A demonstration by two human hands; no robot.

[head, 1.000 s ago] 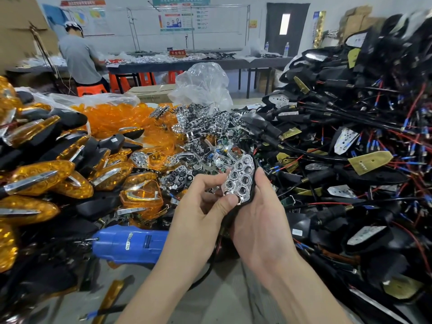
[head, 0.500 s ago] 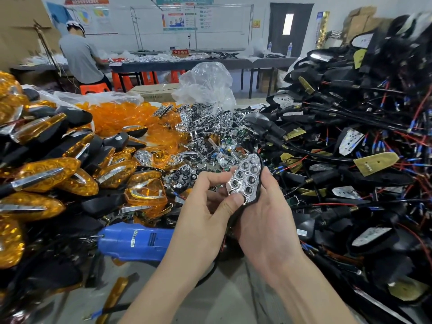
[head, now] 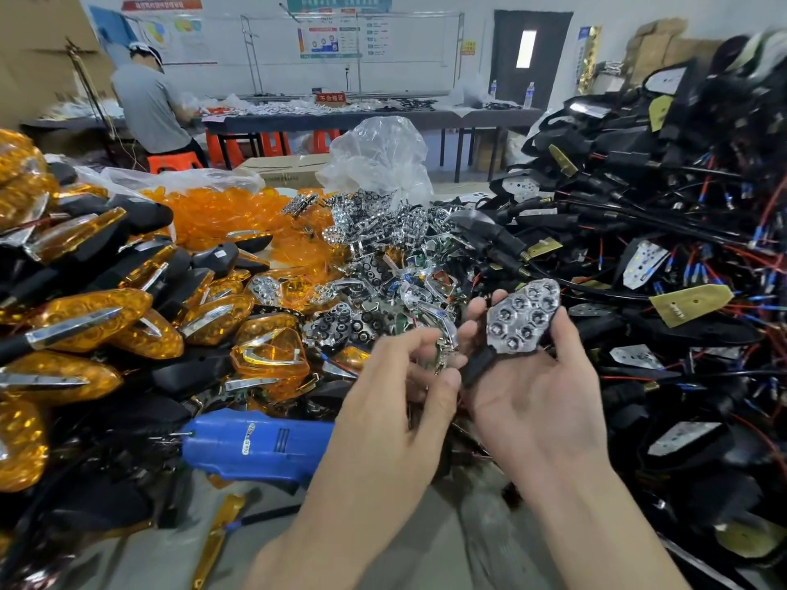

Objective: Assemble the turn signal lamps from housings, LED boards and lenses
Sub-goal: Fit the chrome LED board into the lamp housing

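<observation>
Now your right hand (head: 532,402) cradles the housing (head: 481,364), reflector plate (head: 521,319) seated, fingers curled round it. Whether your left hand (head: 396,389) pinches anything, I cannot tell. Next, probably, fit an amber lens (head: 272,355).

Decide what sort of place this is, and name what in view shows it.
Most likely a small factory assembly workshop: heaps of amber lenses, a pile of black wired housings, a part-built lamp held in the right hand, and another worker at a long bench behind.
</observation>
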